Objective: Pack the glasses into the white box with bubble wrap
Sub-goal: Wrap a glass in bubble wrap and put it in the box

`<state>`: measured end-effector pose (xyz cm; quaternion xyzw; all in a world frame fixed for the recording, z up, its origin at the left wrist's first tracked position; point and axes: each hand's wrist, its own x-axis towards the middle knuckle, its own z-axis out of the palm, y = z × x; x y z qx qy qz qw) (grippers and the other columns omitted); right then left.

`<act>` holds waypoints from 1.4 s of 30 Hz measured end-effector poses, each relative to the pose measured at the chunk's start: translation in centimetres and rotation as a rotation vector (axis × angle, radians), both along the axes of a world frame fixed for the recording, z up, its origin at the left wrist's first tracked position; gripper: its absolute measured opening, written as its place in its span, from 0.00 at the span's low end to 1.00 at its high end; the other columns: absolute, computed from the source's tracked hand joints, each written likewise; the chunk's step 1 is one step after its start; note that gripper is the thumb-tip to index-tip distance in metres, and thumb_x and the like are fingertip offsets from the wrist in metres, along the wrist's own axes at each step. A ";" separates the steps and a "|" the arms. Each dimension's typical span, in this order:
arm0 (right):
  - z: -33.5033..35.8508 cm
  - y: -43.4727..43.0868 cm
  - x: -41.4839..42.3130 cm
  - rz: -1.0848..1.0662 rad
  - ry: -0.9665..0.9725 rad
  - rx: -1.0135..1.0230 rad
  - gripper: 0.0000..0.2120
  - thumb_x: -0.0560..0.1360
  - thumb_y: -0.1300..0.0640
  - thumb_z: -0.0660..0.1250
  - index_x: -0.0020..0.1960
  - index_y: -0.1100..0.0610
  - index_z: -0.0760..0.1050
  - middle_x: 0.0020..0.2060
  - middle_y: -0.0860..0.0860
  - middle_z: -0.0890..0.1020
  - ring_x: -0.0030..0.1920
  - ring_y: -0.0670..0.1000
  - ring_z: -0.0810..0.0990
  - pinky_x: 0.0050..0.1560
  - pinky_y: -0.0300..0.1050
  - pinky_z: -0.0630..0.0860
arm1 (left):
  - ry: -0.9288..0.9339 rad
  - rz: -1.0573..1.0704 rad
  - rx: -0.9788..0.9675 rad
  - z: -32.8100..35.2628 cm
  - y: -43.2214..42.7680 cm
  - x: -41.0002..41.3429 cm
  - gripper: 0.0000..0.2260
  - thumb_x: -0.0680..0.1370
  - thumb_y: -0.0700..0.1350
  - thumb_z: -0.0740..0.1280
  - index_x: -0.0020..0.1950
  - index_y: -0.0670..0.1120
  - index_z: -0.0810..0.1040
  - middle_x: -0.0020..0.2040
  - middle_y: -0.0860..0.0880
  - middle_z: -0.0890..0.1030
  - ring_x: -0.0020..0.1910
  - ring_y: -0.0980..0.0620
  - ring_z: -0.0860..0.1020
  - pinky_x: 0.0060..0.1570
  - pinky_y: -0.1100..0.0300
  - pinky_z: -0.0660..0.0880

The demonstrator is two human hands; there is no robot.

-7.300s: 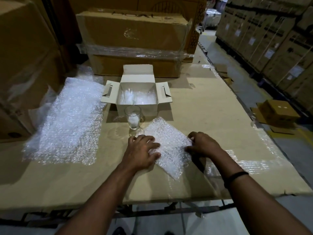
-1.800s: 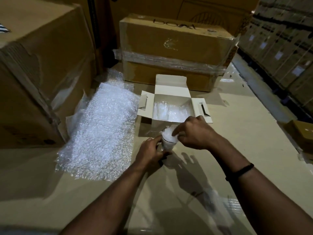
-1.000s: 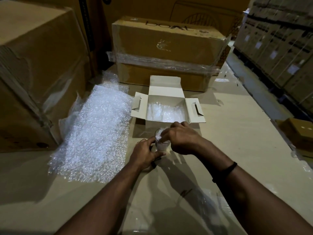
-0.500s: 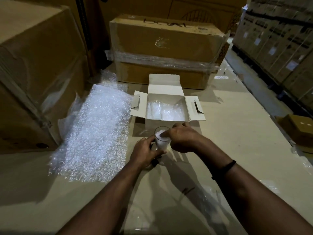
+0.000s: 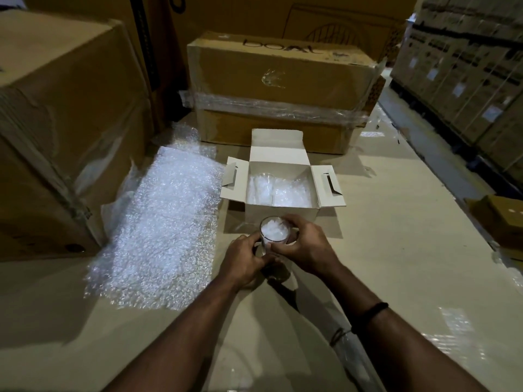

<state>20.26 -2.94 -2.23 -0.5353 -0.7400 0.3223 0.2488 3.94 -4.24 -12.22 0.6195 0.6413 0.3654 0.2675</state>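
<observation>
- We see a clear glass (image 5: 274, 233) held upright between both hands, just in front of the near wall of the white box (image 5: 280, 215). It is close to that wall, though we cannot tell whether the two touch.
- A wad of bubble wrap (image 5: 273, 229) fills the glass up to the rim.
- The left hand (image 5: 243, 261) grips the lower part of the glass, its fingers curled round the left side.
- The right hand (image 5: 305, 246) grips the upper part from the right, with fingertips at the rim and the thumb across the near side.
- The hands hide the base of the glass, so we cannot tell whether it stands on the cardboard surface (image 5: 396, 250) or is lifted off it.
- The white box stands open – its lid tipped back and both side flaps spread outward.
- Inside the box lie wrapped bundles (image 5: 278, 190) that cover the floor.
- A large bubble wrap sheet (image 5: 167, 222) lies flat on the surface to the left of the box, just beside its left flap.
- A dark wristband (image 5: 369, 312) sits on the right wrist.
- Behind the white box stands a long brown carton (image 5: 283, 77) bound with clear film.
- A bigger carton (image 5: 56, 123) stands at the far left, touching the sheet's edge.
- To the right, beyond the surface's edge, we see a small carton (image 5: 503, 219) low down and stacked cartons (image 5: 467, 66) further back.
</observation>
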 end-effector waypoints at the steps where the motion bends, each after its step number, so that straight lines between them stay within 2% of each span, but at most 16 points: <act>1: 0.2 0.0 0.3 0.007 0.005 -0.005 0.34 0.64 0.50 0.80 0.67 0.56 0.73 0.58 0.50 0.81 0.52 0.45 0.78 0.48 0.29 0.73 | -0.002 -0.012 0.012 0.1 -0.1 0.0 0.25 0.66 0.63 0.73 0.62 0.58 0.78 0.51 0.51 0.82 0.48 0.53 0.79 0.48 0.55 0.77; 3: 0.7 0.2 1.1 0.019 0.068 -0.040 0.34 0.63 0.52 0.81 0.67 0.56 0.74 0.55 0.48 0.81 0.50 0.43 0.80 0.44 0.23 0.71 | -0.094 -0.047 0.076 0.1 -0.4 0.0 0.24 0.69 0.56 0.75 0.63 0.56 0.77 0.56 0.51 0.80 0.54 0.55 0.78 0.51 0.57 0.78; 6: 2.5 1.3 3.0 0.004 0.225 -0.048 0.36 0.62 0.54 0.82 0.68 0.54 0.73 0.55 0.45 0.80 0.43 0.37 0.82 0.43 0.28 0.75 | -0.292 0.069 0.188 0.5 -0.9 -0.2 0.24 0.69 0.44 0.73 0.64 0.57 0.74 0.61 0.51 0.76 0.60 0.52 0.76 0.51 0.60 0.79; 8: 3.6 3.2 4.1 0.006 0.209 0.039 0.37 0.62 0.53 0.81 0.68 0.52 0.72 0.58 0.45 0.80 0.43 0.40 0.82 0.43 0.34 0.79 | -0.163 0.230 0.249 0.6 -0.5 -0.2 0.28 0.68 0.46 0.71 0.67 0.60 0.71 0.64 0.47 0.72 0.61 0.48 0.72 0.54 0.53 0.78; 10: 4.1 6.0 4.8 0.032 0.107 0.146 0.37 0.63 0.53 0.81 0.69 0.52 0.71 0.59 0.48 0.79 0.47 0.47 0.83 0.47 0.40 0.81 | 0.059 0.343 0.262 0.7 0.6 -0.1 0.34 0.69 0.46 0.73 0.72 0.59 0.65 0.69 0.43 0.69 0.63 0.44 0.69 0.60 0.49 0.72; 13: 3.7 10.1 5.0 0.142 -0.171 0.307 0.38 0.66 0.54 0.80 0.71 0.52 0.68 0.65 0.50 0.77 0.56 0.53 0.80 0.55 0.50 0.79 | 0.226 0.337 0.236 1.0 1.8 0.2 0.33 0.72 0.50 0.70 0.76 0.55 0.63 0.73 0.40 0.65 0.67 0.39 0.67 0.63 0.44 0.67; 16: 2.6 13.2 4.5 0.249 -0.467 0.361 0.36 0.69 0.58 0.76 0.73 0.52 0.65 0.70 0.50 0.73 0.64 0.55 0.75 0.57 0.47 0.75 | 0.334 0.280 0.194 0.7 2.3 0.4 0.32 0.73 0.52 0.67 0.77 0.54 0.63 0.73 0.40 0.66 0.66 0.37 0.69 0.61 0.41 0.70; 19: 1.1 15.3 3.9 0.351 -0.603 0.389 0.35 0.69 0.64 0.74 0.73 0.54 0.66 0.69 0.52 0.73 0.62 0.58 0.76 0.52 0.46 0.73 | 0.369 0.255 0.191 0.5 2.4 0.5 0.35 0.71 0.48 0.71 0.77 0.52 0.62 0.72 0.41 0.68 0.66 0.38 0.70 0.58 0.41 0.73; 22: 0.3 16.6 3.6 0.446 -0.666 0.403 0.34 0.67 0.68 0.72 0.71 0.56 0.69 0.69 0.54 0.73 0.63 0.59 0.76 0.54 0.49 0.75 | 0.377 0.238 0.195 0.5 2.5 0.4 0.38 0.70 0.46 0.73 0.77 0.51 0.62 0.72 0.41 0.69 0.66 0.38 0.71 0.58 0.43 0.73; 24: 0.4 17.0 3.1 0.508 -0.715 0.373 0.35 0.67 0.70 0.70 0.71 0.53 0.69 0.70 0.53 0.72 0.64 0.58 0.75 0.55 0.49 0.76 | 0.380 0.240 0.187 0.4 2.5 0.3 0.37 0.70 0.46 0.72 0.77 0.52 0.61 0.73 0.43 0.68 0.68 0.40 0.70 0.59 0.43 0.72; 27: 1.0 17.2 2.2 0.557 -0.815 0.241 0.35 0.69 0.71 0.66 0.71 0.47 0.69 0.73 0.50 0.68 0.69 0.55 0.71 0.62 0.46 0.72 | 0.351 0.243 0.164 0.4 2.5 0.3 0.37 0.71 0.45 0.72 0.77 0.53 0.61 0.72 0.43 0.70 0.69 0.41 0.69 0.61 0.44 0.72; 29: 1.4 17.2 1.9 0.541 -0.901 0.165 0.32 0.71 0.66 0.67 0.71 0.43 0.70 0.74 0.49 0.66 0.69 0.54 0.70 0.66 0.46 0.67 | 0.328 0.235 0.171 0.6 2.5 0.3 0.37 0.70 0.44 0.72 0.77 0.53 0.62 0.71 0.43 0.71 0.67 0.40 0.70 0.59 0.43 0.73; 32: 1.6 16.7 2.2 0.380 -0.873 0.266 0.20 0.77 0.45 0.65 0.68 0.44 0.72 0.70 0.48 0.72 0.66 0.53 0.74 0.70 0.52 0.59 | 0.321 0.227 0.188 0.8 2.5 0.2 0.37 0.69 0.43 0.72 0.76 0.52 0.63 0.68 0.42 0.73 0.65 0.40 0.73 0.58 0.44 0.74; 34: 1.3 16.0 1.9 0.223 -0.845 0.298 0.22 0.77 0.37 0.60 0.67 0.45 0.73 0.64 0.50 0.78 0.64 0.52 0.76 0.72 0.54 0.56 | 0.313 0.226 0.189 0.9 2.4 0.2 0.37 0.69 0.42 0.71 0.76 0.52 0.63 0.68 0.43 0.73 0.65 0.41 0.73 0.58 0.45 0.74; 39: -0.1 14.7 -0.1 0.055 -0.918 0.370 0.23 0.75 0.34 0.60 0.62 0.46 0.77 0.56 0.52 0.82 0.65 0.54 0.73 0.74 0.62 0.43 | 0.299 0.218 0.169 0.8 2.5 0.1 0.37 0.69 0.43 0.70 0.77 0.55 0.61 0.68 0.44 0.73 0.64 0.42 0.73 0.58 0.44 0.74; 42: -0.3 14.2 0.0 -0.029 -0.881 0.378 0.22 0.73 0.34 0.64 0.58 0.47 0.80 0.50 0.52 0.84 0.64 0.54 0.74 0.74 0.63 0.42 | 0.304 0.214 0.162 0.7 2.5 0.0 0.37 0.70 0.43 0.70 0.77 0.55 0.60 0.69 0.45 0.73 0.64 0.42 0.73 0.58 0.45 0.74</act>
